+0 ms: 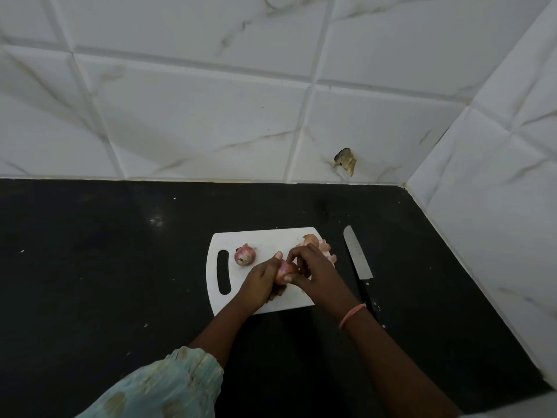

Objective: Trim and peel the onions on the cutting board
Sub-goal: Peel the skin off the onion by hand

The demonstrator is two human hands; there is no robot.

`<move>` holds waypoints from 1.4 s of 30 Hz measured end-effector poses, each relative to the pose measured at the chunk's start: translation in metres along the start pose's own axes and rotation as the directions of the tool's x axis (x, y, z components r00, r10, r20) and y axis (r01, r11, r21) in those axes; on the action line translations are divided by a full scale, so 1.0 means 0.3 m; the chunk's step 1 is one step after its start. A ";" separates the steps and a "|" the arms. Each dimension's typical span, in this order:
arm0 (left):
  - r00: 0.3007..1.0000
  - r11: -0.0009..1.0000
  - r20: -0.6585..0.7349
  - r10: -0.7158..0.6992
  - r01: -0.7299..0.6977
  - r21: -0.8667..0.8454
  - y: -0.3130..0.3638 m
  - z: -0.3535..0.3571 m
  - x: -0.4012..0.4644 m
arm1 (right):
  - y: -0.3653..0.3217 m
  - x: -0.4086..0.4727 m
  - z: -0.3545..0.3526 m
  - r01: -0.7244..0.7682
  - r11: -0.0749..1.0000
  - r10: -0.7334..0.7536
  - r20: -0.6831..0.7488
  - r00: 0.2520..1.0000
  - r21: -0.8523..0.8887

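A white cutting board (262,238) lies on the black counter. Over its middle, my left hand (261,279) grips a small pink onion (286,268) from the left. My right hand (312,267) pinches the same onion from the right, fingertips on its top and thumb under it. A second onion (245,254) with its skin on sits on the board near the handle slot. Loose onion skins (316,241) are piled at the board's far right corner, partly hidden behind my right hand.
A knife (358,259) with a black handle lies on the counter just right of the board, blade pointing away from me. White tiled walls close off the back and the right side. The black counter (105,251) stretches to the left.
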State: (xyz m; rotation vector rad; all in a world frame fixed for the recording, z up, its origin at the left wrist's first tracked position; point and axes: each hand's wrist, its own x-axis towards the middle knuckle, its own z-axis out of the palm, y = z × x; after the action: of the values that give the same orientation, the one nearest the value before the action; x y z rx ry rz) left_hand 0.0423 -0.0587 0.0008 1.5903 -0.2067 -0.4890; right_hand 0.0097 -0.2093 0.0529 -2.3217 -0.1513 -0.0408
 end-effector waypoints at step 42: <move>0.967 0.980 0.162 -0.197 0.192 0.049 0.044 -0.024 0.038 | 0.013 -0.003 -0.002 0.011 0.998 -0.002 -0.155 0.988 0.062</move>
State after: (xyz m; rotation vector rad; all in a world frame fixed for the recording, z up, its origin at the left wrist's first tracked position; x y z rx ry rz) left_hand 0.0576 -0.0580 0.0118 1.6105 -0.1865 -0.7763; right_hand 0.0093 -0.2125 0.0505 -2.2448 -0.0805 -0.2163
